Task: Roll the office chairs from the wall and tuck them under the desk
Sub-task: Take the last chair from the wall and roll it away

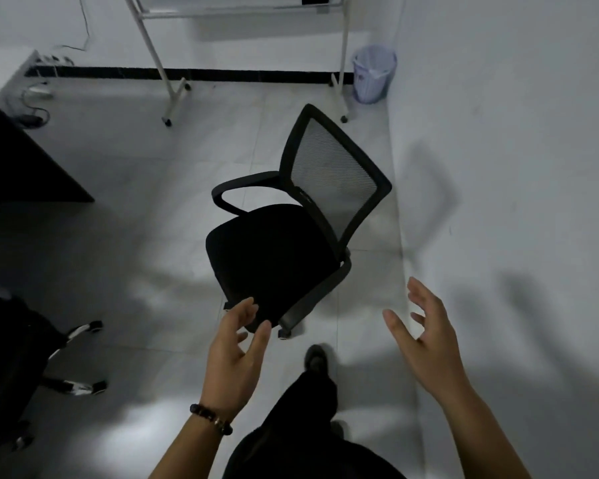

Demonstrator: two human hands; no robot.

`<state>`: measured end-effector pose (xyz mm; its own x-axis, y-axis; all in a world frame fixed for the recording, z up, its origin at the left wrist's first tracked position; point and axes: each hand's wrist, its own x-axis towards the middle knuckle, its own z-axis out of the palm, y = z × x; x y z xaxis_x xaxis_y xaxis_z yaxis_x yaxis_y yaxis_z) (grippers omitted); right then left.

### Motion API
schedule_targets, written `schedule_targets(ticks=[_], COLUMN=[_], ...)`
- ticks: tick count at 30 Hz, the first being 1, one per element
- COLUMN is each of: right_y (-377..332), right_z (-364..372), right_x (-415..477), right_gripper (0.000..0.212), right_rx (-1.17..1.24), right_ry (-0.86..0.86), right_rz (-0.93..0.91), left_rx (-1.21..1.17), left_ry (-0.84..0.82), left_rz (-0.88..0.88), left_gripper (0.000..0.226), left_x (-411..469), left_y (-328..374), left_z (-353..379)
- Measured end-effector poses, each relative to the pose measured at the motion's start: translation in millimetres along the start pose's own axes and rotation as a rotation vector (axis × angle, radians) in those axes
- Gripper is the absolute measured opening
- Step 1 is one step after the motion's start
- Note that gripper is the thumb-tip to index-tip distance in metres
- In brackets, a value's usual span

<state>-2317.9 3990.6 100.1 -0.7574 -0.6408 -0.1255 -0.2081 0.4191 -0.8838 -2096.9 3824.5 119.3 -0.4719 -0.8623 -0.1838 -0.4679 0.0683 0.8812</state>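
Chair (pixel 267 257): beside right wall (pixel 498 133) | left grip (pixel 236 347), right grip (pixel 426 337): both spread, holding nothing, near chair | advice: take backrest (pixel 332 174) frame, steer casters toward surface (pixel 0 81), far left.

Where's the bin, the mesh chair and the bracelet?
bin (pixel 374 74), head view, on its side wall.
mesh chair (pixel 267 257), head view, on its seat.
bracelet (pixel 210 419), head view, on its beads.

Dark beaded bracelet (pixel 211 418) on left wrist, black trousers (pixel 312 409), dark shoe (pixel 316 357).
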Motion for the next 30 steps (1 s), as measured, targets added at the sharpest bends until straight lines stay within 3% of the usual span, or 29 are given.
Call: schedule_targets(ticks=[7,17,25,30], right_y=[3.3,-68.9,-75.8,-71.0], right_z=[-41.5,-70.7,11.2,86.0], right_x=[140.7,367.7,537.1,633.4], right_gripper=[0.069,0.064,0.064,0.058], right_rx=[-0.085,-0.254,-0.547,-0.709], right_ry=[-0.059,-0.223,-0.69,-1.0], right_rz=[-0.039,-0.274,-0.48,-0.835], left_rx=[-0.087,-0.167,-0.267,-0.315], left_ry=[0.088,0.199,0.403,0.631], left_rz=[-0.039,-0.036,-0.327,-0.617], left_gripper=[0.044,0.048,0.046,0.043], left_x=[111.5,265.5,335.7,365.8], left_y=[27.7,109.9,89.0,90.4], left_z=[72.4,128.1,184.2,238.1])
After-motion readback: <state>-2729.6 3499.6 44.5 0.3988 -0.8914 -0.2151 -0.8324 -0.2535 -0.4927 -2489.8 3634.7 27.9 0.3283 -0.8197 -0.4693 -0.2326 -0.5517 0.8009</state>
